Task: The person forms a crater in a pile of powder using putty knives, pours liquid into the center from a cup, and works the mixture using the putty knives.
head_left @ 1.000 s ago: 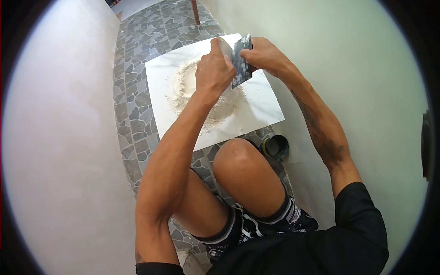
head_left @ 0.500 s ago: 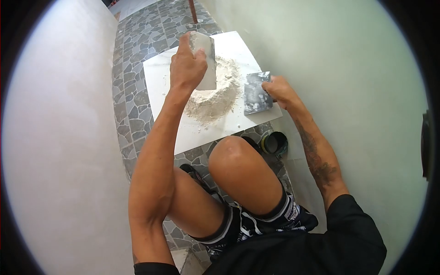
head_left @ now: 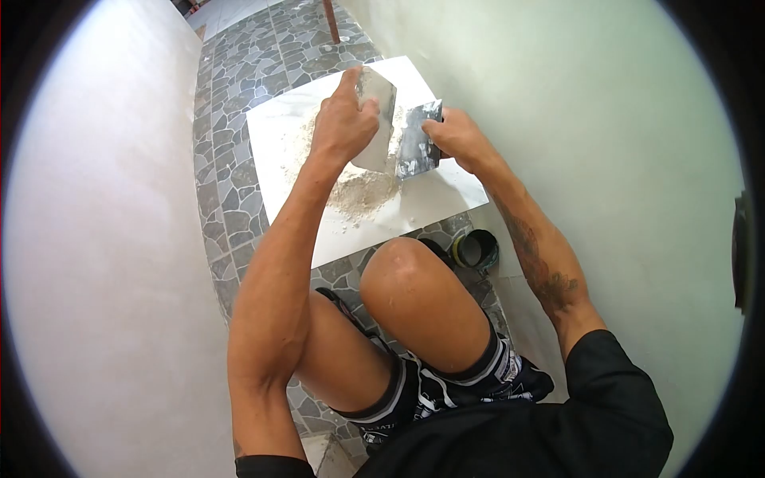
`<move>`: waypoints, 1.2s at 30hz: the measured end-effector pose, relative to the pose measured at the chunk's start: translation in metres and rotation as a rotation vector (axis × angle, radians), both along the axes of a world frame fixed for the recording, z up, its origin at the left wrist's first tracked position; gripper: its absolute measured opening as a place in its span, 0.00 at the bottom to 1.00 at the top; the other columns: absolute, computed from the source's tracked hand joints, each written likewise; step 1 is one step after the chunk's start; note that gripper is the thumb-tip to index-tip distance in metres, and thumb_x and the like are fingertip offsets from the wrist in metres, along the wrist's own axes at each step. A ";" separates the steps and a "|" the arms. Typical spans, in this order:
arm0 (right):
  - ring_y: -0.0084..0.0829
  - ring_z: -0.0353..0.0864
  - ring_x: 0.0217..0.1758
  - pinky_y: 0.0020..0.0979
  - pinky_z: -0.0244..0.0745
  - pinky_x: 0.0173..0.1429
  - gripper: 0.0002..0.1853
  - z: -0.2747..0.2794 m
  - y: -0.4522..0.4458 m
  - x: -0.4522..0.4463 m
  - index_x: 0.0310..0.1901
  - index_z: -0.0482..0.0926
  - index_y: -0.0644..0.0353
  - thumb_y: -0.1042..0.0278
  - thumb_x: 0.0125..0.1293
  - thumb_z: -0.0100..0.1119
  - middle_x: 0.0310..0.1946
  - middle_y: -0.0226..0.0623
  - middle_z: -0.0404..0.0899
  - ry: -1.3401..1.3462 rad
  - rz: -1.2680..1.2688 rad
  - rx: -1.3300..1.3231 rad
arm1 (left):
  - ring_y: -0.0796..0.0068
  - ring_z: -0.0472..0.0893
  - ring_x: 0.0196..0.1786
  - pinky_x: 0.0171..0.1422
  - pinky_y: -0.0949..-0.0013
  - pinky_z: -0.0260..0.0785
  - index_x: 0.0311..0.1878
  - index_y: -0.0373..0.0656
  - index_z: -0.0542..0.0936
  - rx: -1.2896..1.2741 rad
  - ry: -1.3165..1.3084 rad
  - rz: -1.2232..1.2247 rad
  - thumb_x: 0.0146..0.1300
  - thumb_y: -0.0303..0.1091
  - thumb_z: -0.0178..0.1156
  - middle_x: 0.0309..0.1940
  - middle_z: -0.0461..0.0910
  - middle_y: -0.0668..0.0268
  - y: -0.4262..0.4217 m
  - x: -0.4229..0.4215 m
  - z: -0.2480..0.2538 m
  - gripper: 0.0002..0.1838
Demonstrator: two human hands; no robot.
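My left hand (head_left: 343,123) is closed around a broad, pale flat scraper (head_left: 377,135), its thumb pressed on the blade. The blade is tilted over a heap of off-white powder (head_left: 360,195). Just to its right, my right hand (head_left: 464,141) grips a smaller grey metal scraper (head_left: 417,143) smeared with white, its blade edge at the heap's right side. The two blades stand close together; whether they touch I cannot tell. Under the powder lies a white marbled board (head_left: 319,240). My left hand and its scraper hide part of the heap.
A dark round container (head_left: 478,249) stands by the board's near right corner. Pale walls (head_left: 119,239) rise on both sides of the stone-patterned floor (head_left: 231,159). A reddish-brown post (head_left: 331,22) stands beyond the board. My bent knees are close to the near edge.
My right hand has moved its scraper left and slightly up, to the powder. My left hand has shifted right and slightly down with its scraper, bringing the two blades closer.
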State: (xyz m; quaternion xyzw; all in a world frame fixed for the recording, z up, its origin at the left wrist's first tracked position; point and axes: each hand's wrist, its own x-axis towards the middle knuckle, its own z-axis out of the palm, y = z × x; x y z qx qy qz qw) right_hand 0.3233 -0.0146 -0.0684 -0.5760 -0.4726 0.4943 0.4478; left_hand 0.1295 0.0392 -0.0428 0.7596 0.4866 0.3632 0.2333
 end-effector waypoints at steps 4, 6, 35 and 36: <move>0.31 0.82 0.30 0.36 0.82 0.33 0.13 0.027 0.002 -0.010 0.40 0.78 0.75 0.72 0.61 0.51 0.32 0.42 0.81 -0.093 0.049 0.055 | 0.49 0.85 0.39 0.50 0.53 0.74 0.69 0.47 0.68 -0.014 0.032 0.013 0.64 0.34 0.59 0.36 0.83 0.46 -0.005 0.011 0.001 0.28; 0.32 0.81 0.29 0.37 0.80 0.34 0.13 0.036 0.000 -0.015 0.39 0.79 0.75 0.71 0.61 0.51 0.31 0.42 0.81 -0.103 0.096 0.114 | 0.42 0.85 0.43 0.52 0.50 0.74 0.69 0.47 0.68 -0.006 0.086 0.027 0.64 0.33 0.57 0.37 0.84 0.43 -0.007 0.016 0.002 0.28; 0.51 0.83 0.33 0.44 0.77 0.44 0.17 0.073 -0.007 -0.020 0.41 0.76 0.74 0.63 0.63 0.52 0.29 0.58 0.81 -0.725 -0.094 0.442 | 0.33 0.82 0.44 0.53 0.42 0.73 0.69 0.43 0.62 0.070 -0.010 0.102 0.68 0.33 0.53 0.39 0.82 0.36 -0.011 0.017 0.013 0.27; 0.51 0.83 0.33 0.44 0.77 0.43 0.17 0.073 -0.010 -0.015 0.42 0.76 0.74 0.64 0.64 0.52 0.29 0.58 0.81 -0.717 -0.104 0.425 | 0.34 0.83 0.46 0.54 0.42 0.72 0.69 0.43 0.61 0.086 -0.038 0.097 0.68 0.33 0.53 0.41 0.82 0.36 -0.012 0.015 0.016 0.27</move>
